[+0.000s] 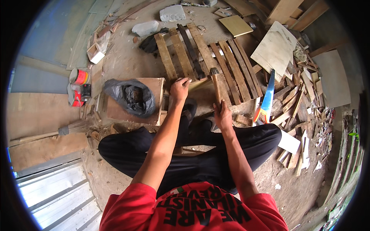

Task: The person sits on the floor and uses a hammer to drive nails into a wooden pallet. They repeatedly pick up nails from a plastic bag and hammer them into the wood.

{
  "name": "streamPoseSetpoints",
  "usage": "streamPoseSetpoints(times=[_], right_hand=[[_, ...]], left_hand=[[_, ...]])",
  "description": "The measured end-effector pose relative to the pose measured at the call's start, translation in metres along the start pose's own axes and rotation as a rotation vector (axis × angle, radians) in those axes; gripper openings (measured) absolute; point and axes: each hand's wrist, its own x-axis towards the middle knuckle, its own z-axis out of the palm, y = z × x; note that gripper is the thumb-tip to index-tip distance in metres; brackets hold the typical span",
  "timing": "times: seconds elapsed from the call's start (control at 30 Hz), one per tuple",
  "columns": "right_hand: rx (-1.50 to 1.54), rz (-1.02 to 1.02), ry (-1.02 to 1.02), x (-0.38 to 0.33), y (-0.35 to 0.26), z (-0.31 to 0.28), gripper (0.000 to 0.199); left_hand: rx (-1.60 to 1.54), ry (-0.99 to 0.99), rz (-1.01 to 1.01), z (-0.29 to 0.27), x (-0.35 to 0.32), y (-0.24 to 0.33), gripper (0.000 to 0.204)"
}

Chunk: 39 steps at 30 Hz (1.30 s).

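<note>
My right hand [222,114] is wrapped round the wooden handle of a hammer [217,87], whose dark head points away from me. My left hand [179,89] is closed, its fingers pinched together at the near end of a slatted wooden panel [165,56]. What they pinch, if anything, is too small to make out. Spaced planks, one of them much darker, make up this panel on the ground. Just right of the hammer lies a second group of narrow wooden slats [236,61], side by side.
Left of my left arm, a grey plastic bag [111,90] sits on a wooden board [127,117]. A handsaw [268,94] leans by the scrap wood pile [295,98] at right. Paint cans [79,77] and a broom [73,128] lie left. Stone blocks [172,13] rest at the back.
</note>
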Motion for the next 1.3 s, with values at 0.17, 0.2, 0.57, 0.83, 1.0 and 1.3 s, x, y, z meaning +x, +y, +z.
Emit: streamPoseSetpoints(times=[0.17,0.2,0.57,0.83,1.0,1.3], right_hand=[[0.354,0.111,-0.052,-0.014,-0.055,0.001,0.020],[0.336,0.120,-0.077,-0.016,-0.047,0.012,0.022],[0.200,0.029,-0.144,-0.020,-0.040,0.026,0.025],[0.238,0.023,-0.189,-0.016,-0.055,0.024,0.026],[0.186,0.023,-0.192,-0.017,-0.051,0.028,0.026],[0.184,0.084,-0.224,-0.013,-0.056,0.023,0.026]], left_hand=[[-0.010,0.036,0.007,0.003,-0.008,0.003,0.019],[-0.026,0.037,-0.004,0.003,-0.009,0.003,0.019],[-0.100,0.017,-0.022,0.006,-0.010,-0.002,0.015],[-0.141,0.067,0.054,0.006,-0.012,-0.006,0.016],[-0.098,0.007,0.052,0.003,-0.011,-0.003,0.018],[-0.068,-0.011,-0.003,0.006,-0.012,-0.004,0.018]])
